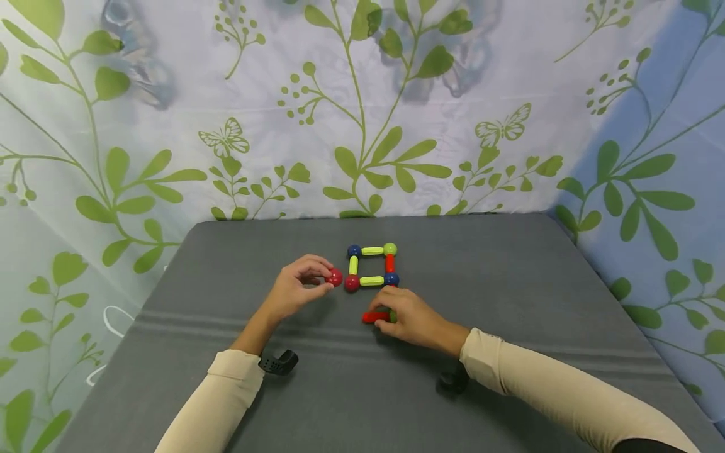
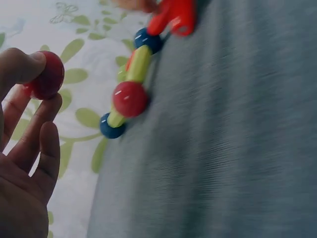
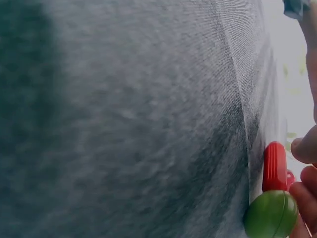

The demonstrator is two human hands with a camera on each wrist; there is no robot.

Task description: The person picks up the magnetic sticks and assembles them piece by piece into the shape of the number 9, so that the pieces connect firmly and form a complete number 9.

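In the head view, my left hand [image 1: 297, 283] holds a red ball [image 1: 334, 277] between thumb and fingertips, just left of a square of balls and sticks. That ball [image 2: 48, 75] shows clearly in the left wrist view, off the cloth. My right hand [image 1: 410, 318] is in front of the square, its thumb and fingers about a red stick [image 1: 374, 318] with a green ball [image 1: 393, 316] at its end. The square has a red corner ball [image 1: 352, 283], two blue ones [image 1: 391, 279] and a lime one [image 1: 389, 250]. Another red stick [image 2: 182, 22] is partly hidden near my right fingers.
Three lime sticks [image 1: 372, 281] and one red stick [image 1: 390, 263] form the square's sides. Grey cloth [image 1: 481, 264] covers the table. Behind it hangs a leaf-patterned curtain [image 1: 260, 82]. A dark band [image 1: 279, 363] sits at my left wrist.
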